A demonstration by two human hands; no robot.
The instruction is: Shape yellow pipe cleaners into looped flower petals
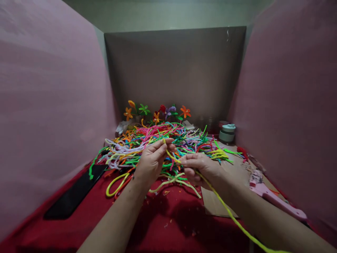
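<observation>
A long yellow pipe cleaner runs between both hands and trails off past my right wrist to the lower right. My left hand pinches its upper end between thumb and forefinger. Lower down and to the right, my right hand grips the same strand, its fingers curled round it. A short slanting stretch shows between the two hands. Just behind them lies a tangled heap of colourful pipe cleaners. Beside my left wrist, a yellow loop rests on the red cloth.
Pipe-cleaner flowers stand at the back. A black flat device lies at left. To the right are a lidded cup, cardboard and a pink-handled tool. Pink walls rise on both sides.
</observation>
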